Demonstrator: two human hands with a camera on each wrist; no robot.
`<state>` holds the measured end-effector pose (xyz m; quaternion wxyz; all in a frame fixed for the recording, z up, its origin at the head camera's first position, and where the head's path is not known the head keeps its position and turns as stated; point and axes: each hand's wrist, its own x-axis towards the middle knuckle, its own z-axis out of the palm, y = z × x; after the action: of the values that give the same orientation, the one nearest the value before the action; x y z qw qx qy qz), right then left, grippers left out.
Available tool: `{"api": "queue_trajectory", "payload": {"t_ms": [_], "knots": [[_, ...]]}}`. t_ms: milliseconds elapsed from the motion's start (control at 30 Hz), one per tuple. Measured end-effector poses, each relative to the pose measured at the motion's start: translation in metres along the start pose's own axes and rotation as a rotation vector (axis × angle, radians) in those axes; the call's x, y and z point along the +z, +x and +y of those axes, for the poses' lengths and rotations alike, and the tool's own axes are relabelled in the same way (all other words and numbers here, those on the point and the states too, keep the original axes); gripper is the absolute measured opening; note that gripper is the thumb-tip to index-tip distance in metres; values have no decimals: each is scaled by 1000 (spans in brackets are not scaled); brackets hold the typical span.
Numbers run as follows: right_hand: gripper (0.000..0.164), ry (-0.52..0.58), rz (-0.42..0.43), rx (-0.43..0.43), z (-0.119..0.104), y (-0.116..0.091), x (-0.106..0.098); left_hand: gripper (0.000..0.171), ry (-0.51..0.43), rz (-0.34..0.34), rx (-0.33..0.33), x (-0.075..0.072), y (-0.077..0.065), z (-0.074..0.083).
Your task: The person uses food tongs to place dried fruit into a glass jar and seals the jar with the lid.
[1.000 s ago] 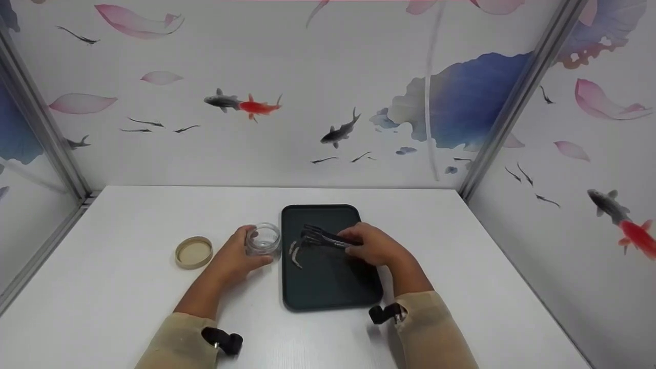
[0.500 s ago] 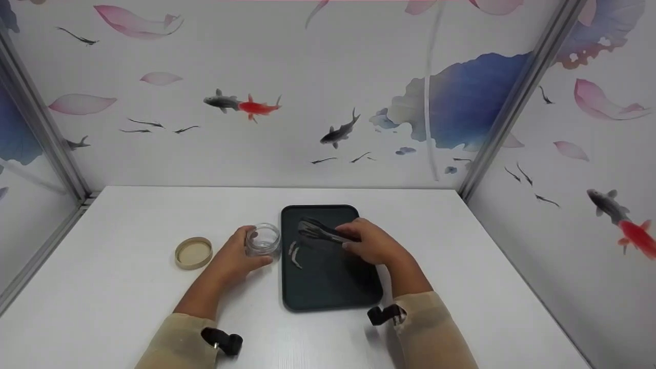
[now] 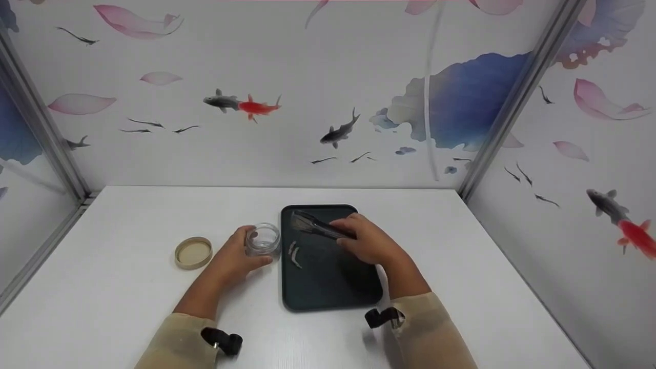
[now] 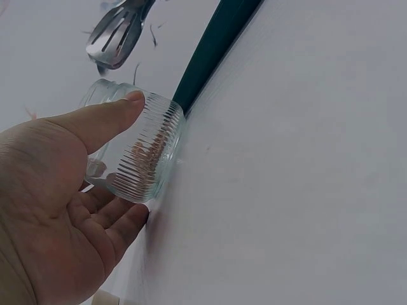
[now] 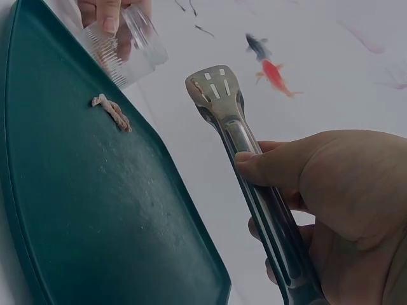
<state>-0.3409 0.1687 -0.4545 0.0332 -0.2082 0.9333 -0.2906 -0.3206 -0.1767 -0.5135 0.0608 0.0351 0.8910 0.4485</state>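
One small shift: tongs (image 3: 324, 229) now away from the strips (image 5: 114, 113)

Over the last second we see the right hand (image 3: 371, 241) carry the tongs' head toward 12 o'clock, off the pale strips on the dark green tray (image 3: 328, 282). That hand is curled firmly round the handle, thumb pressed on top. A brownish sliver shows at the tip in the right wrist view — we cannot tell whether it is a caught piece or a reflection.

The left hand (image 3: 236, 259) has not moved; its thumb and fingers wrap the glass jar (image 3: 263, 246), mouth up, just beside the tray's 9 o'clock edge. Brownish shapes show through the ribbed glass, though we cannot say what they are. From the jar, the lid (image 3: 193, 253) lies at 9 o'clock on the tabletop (image 3: 143, 220), and the strips at 4 o'clock, lying as they were.

For the work in hand, we judge that the tongs have finished this dip at the tray — with the jar open and within easy reach, only the grip's catch looks doubtful.
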Motion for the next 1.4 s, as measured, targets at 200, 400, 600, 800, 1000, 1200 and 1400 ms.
{"api": "queue_trajectory", "payload": {"t_ms": [200,400,600,800,1000,1200,1400], "knots": [[46,-23,-1,-47,-9,0,1,103,1,-3,6,-1,0,0],[47,-28,10,-101,-19,0,6,103,12,-1,11,-1,1,0],[47,-22,32,-117,-31,-1,12,102,4,3,19,-1,0,0],[47,-24,40,-139,-41,-2,21,102,-5,0,17,0,1,0],[48,-31,43,-156,-48,-1,28,101,-10,8,26,0,1,0],[49,-64,30,-179,-50,-2,32,101,-14,12,25,1,0,0],[50,-71,26,-183,-50,-2,35,99,-23,13,26,1,1,-1]]}}
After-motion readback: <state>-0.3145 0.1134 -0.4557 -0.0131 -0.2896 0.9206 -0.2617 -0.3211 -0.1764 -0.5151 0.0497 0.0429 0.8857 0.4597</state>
